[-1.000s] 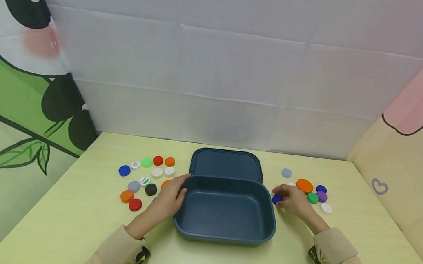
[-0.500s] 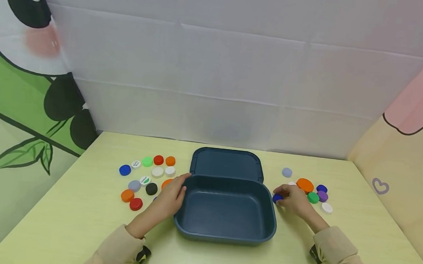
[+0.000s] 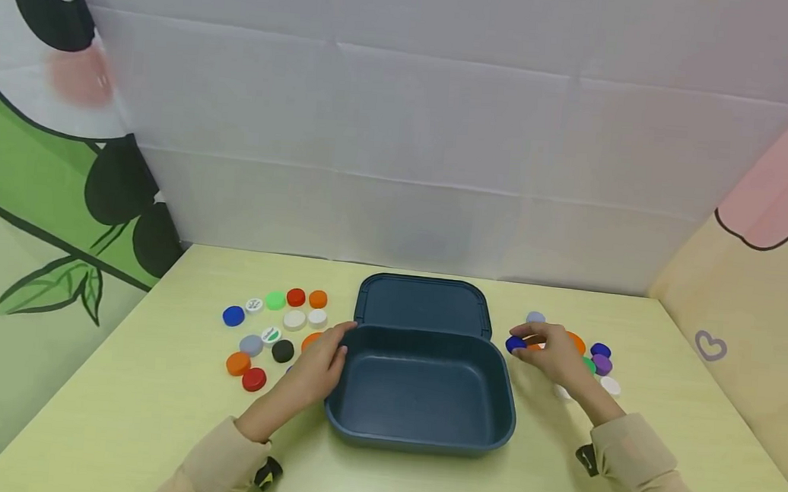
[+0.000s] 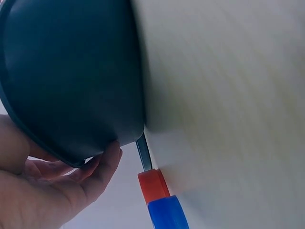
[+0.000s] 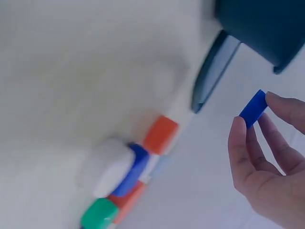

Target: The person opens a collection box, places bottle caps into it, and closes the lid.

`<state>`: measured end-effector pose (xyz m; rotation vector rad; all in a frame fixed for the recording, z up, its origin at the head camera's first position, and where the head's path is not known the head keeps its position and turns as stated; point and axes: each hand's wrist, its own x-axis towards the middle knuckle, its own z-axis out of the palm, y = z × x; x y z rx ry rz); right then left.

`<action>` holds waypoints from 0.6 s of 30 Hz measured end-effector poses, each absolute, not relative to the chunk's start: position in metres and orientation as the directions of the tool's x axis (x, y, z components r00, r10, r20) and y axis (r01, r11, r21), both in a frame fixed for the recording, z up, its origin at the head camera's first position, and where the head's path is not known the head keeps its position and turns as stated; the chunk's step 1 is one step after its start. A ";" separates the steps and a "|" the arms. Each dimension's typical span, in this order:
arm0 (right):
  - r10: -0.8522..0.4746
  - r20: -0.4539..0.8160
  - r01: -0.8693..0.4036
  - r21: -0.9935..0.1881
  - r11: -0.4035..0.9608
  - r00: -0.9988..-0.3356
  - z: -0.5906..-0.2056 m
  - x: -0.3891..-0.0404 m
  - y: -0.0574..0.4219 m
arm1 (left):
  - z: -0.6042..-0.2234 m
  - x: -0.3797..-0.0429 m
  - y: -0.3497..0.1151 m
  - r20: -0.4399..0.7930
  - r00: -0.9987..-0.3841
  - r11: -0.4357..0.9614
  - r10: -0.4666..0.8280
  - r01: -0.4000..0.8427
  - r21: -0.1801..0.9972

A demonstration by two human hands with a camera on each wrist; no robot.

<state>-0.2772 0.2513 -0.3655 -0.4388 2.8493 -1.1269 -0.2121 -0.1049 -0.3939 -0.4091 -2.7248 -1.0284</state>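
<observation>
A dark blue rectangular box (image 3: 415, 439) stands in the middle of the table. My left hand (image 3: 317, 366) grips its left back corner, the fingers (image 4: 110, 162) lying against the outer wall below the rim. Between thumb and fingertips, my right hand (image 3: 554, 354) pinches a blue bottle cap (image 5: 253, 109). That cap is raised above the table, just outside the box's right back corner. Under and beyond the right hand lie more caps, among them an orange cap (image 3: 575, 342) and a purple cap (image 3: 601, 364), some partly covered by the hand.
Behind the box lies its dark blue lid (image 3: 424, 305). On the left, several loose caps are spread out, including a red cap (image 3: 254, 379), a black cap (image 3: 282, 351) and a blue cap (image 3: 233, 315). A pale cloth wall (image 3: 423, 225) rises along the table's back edge.
My right hand has lifted the blue cap off the table, moving it up and slightly back. A white cap and an orange cap now show near that hand. The left hand stays on the box.
</observation>
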 end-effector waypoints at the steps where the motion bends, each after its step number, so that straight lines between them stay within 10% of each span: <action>1: -0.278 0.066 -0.248 -0.677 0.693 -0.958 -0.362 -0.276 0.250 | -0.394 -0.212 -0.105 0.281 -0.942 0.721 0.186 0.325 0.612; 18: -0.466 0.121 -0.418 -0.671 0.612 -0.877 -0.351 -0.255 0.202 | -0.393 -0.215 -0.105 0.286 -0.926 0.717 0.248 0.373 0.589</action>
